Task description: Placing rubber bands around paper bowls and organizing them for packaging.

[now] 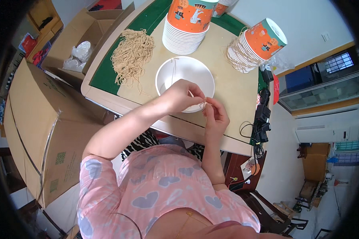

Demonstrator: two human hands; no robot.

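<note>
A white paper bucket (197, 75) stands at the table's near edge, its round mouth facing up. A thin tan cord (174, 71) hangs over the inside of its far wall. At the bucket's near right rim, my left hand (184, 95) and my right hand (216, 116) meet, fingertips pinched together. Between them a short bit of the same cord shows, its loop or knot too small to make out. My left forearm crosses in front of the bucket and hides part of its near side.
A heap of loose tan cords (132, 57) lies left on the table. Behind stands a tall stack of orange-printed paper buckets (187, 24); a corded stack (263, 42) tilts at right. Black power adapters (262, 113) line the right edge. Large cardboard boxes (48, 131) stand left.
</note>
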